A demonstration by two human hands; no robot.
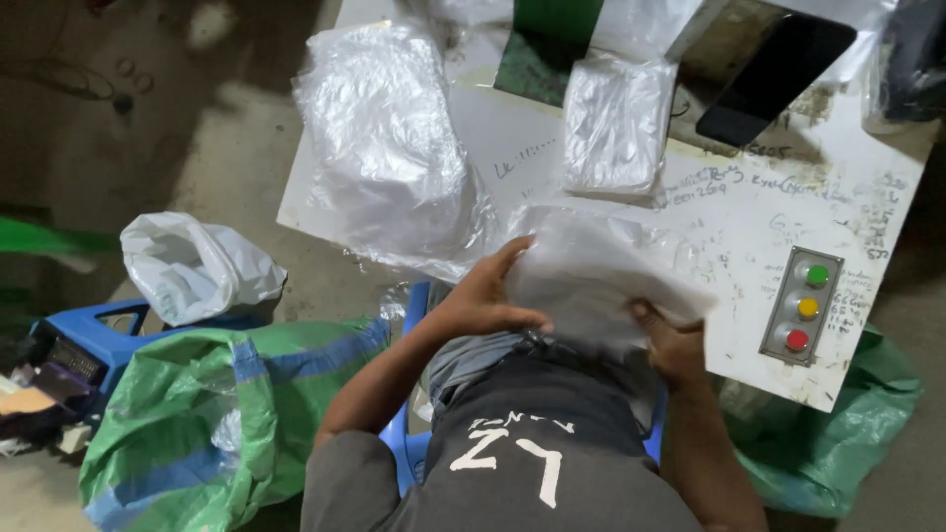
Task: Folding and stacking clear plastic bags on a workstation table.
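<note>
At the near edge of the white table, about six o'clock from its middle: left hand, fingers curled over the left side of a clear plastic bag, thumb tucked beneath, so the bag is pinched rather than merely touched; right hand closed on the bag's lower right corner, fingertips hidden under the film; the two grips seem to stretch the bag between them and keep it flat against the table edge, above the lap.

At twelve o'clock from the bag: a small stack of folded clear bags, lying flat on the table, within reach, probably a supply.

At eleven o'clock: a large bundle of clear plastic, slumped over the table's left corner.

At three o'clock: a grey button panel set in the tabletop, with green, yellow and red buttons, just beside the right hand.

At one o'clock: a dark flat slab, kind unclear.

At eight o'clock, on the floor: a green and blue woven sack, mouth open toward the person; behind it, a white plastic bag resting on a blue stool.

At four o'clock, under the table: a green sack, partly hidden.
</note>
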